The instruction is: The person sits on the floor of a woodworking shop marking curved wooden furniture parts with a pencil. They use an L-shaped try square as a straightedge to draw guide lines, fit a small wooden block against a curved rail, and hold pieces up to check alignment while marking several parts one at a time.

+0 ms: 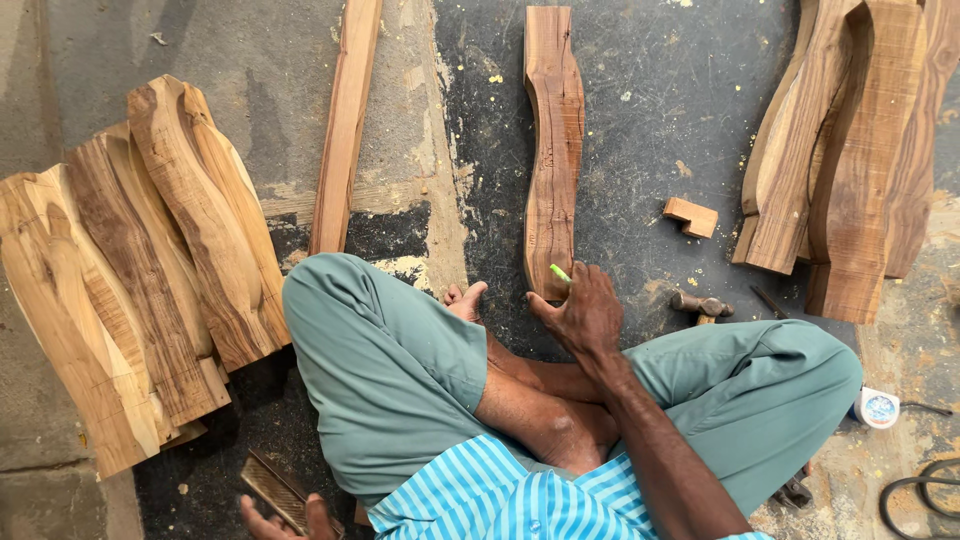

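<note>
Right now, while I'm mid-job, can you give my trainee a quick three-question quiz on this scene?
1. True or false: the right hand holds a green marker.
2. Which lies nearest that marker? A. the curved wooden piece B. the straight wooden strip C. the small wooden block
3. What does the left hand touch?

Key: 1. true; 2. A; 3. a dark flat tool, kind unclear.
</note>
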